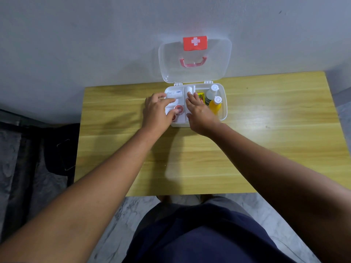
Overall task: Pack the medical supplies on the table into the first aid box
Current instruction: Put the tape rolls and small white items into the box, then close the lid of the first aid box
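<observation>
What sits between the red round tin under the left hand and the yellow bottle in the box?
In the head view, the right hand lies between the red tin and the yellow bottle, resting over the white tray.

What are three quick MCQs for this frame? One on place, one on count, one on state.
1. Where do the bottles stand in the first aid box?
A. right side
B. left side
C. outside it, on the table

2. How many bottles are in the box?
A. one
B. two
C. four

3. How is the lid?
A. shut
B. taken off and lying flat on the table
C. open, standing up against the wall

Key: 1 A, the clear bottle and the yellow bottle sit right of the white insert tray. 2 B, just those two white-capped bottles show. 3 C, the lid rises from its hinges at the back with the red cross label at the top, while the left hand and right hand reach into the tray.
</observation>
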